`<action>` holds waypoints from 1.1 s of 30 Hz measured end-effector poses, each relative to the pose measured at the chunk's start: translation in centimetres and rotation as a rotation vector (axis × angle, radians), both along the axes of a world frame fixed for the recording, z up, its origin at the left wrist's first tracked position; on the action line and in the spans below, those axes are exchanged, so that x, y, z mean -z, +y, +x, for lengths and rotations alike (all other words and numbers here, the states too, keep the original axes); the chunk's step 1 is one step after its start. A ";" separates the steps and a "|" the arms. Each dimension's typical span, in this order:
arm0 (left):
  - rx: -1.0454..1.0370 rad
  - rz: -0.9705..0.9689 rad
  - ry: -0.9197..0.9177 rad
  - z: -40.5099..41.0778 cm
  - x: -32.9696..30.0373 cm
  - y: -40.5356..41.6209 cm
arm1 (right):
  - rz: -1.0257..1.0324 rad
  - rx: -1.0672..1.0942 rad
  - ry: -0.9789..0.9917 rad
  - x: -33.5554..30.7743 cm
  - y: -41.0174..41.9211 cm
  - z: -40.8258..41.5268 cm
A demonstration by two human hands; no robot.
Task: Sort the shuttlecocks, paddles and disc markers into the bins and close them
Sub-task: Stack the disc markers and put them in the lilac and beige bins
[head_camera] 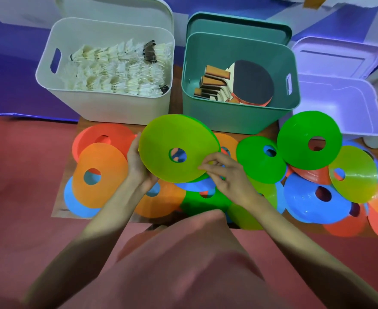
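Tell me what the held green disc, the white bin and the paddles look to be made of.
Green disc: thin, probably flexible plastic, smooth matte; light glows through it.
White bin: moulded rigid plastic, matte, with rounded corners and a cut-out handle.
Paddles: likely wood, judging by the layered tan handles, with a dark matte face that looks like rubber.

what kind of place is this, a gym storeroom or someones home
Hard to say for sure; it looks like a staged sorting setup on a small table rather than a gym. Three bins stand in a row, white, teal and lilac, against a blue draped backdrop.
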State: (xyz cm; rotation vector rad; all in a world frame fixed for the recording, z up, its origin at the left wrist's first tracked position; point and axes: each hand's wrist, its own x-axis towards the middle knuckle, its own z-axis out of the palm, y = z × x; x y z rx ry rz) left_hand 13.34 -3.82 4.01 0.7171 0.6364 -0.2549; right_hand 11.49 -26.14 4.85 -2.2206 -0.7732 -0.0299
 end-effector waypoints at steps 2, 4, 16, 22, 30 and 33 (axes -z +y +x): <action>0.005 -0.068 0.021 -0.1 -0.3 0.3 | -0.028 -0.027 0.008 -0.2 0.1 0.3; 0.026 -0.102 0.001 -0.4 -0.5 0.7 | -0.044 -0.058 0.008 -0.3 0.4 0.5; -0.147 0.057 -0.078 -0.5 -0.5 3.3 | -0.184 0.149 0.084 0.6 0.8 1.8; -0.277 0.059 -0.072 -1.5 -0.3 6.4 | -0.408 0.174 0.214 3.3 0.5 1.9; -0.400 0.112 -0.143 -2.3 -0.9 8.5 | -0.713 0.090 0.234 4.4 3.3 0.6; -0.434 0.139 -0.159 -2.3 -1.0 9.2 | -0.684 0.190 0.138 3.6 3.2 1.3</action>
